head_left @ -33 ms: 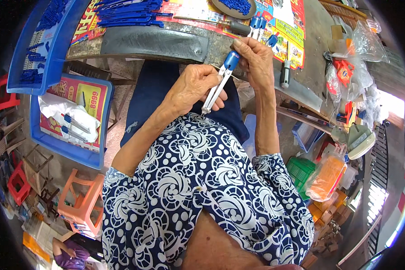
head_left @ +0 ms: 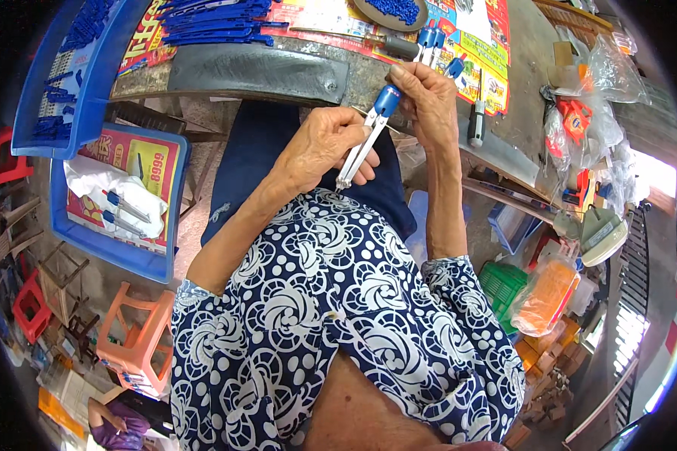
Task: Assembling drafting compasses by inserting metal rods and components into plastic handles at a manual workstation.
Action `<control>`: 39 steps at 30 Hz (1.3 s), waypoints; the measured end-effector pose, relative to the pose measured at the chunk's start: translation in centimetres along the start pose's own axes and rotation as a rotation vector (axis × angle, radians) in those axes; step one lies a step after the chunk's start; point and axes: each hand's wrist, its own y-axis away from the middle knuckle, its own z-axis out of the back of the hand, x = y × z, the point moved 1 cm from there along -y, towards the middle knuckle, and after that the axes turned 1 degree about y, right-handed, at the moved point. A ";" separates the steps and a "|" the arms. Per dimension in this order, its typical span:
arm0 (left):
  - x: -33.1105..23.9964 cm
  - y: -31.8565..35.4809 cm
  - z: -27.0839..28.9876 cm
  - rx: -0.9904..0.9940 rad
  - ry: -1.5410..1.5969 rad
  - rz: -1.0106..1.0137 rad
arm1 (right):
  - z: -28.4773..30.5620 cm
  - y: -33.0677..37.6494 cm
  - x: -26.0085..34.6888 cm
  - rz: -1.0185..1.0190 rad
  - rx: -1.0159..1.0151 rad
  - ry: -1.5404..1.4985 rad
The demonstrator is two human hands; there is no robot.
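My left hand [head_left: 323,146] is closed around a drawing compass [head_left: 364,143] with a blue head and silver-white legs, held aslant over my lap. Its blue head points up toward the table edge and its tips point down at my shirt. Beside the blue head, my right hand [head_left: 429,101] has thumb and fingers drawn together; what they pinch, if anything, cannot be made out. Several similar compasses [head_left: 429,41] lie on the table beyond my right hand. A dark-handled screwdriver [head_left: 477,124] lies to the right, near the table edge.
Blue plastic strips [head_left: 218,19] are piled on the table [head_left: 259,71], and a round dish [head_left: 420,16] holds small blue parts. To the left are a blue bin [head_left: 90,75] and a blue tray [head_left: 169,225] with compasses on white cloth. An orange stool [head_left: 128,346] stands lower left.
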 end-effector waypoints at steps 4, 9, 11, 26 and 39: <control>0.2 0.2 0.1 0.005 -0.068 -0.070 | 0.0 0.1 0.1 -0.002 -0.015 0.021; 0.2 0.5 -0.1 0.015 -0.140 -0.083 | 0.0 0.1 0.5 -0.012 -0.001 0.075; 0.6 0.3 0.0 0.046 -0.181 -0.098 | -0.4 0.1 0.7 0.022 -0.015 0.121; 1.0 0.0 1.4 0.270 0.233 0.002 | -1.2 -0.1 0.1 -0.026 0.090 -0.080; 1.7 -1.3 1.6 0.319 0.312 -0.021 | -1.0 -0.2 -0.2 -0.060 0.088 -0.088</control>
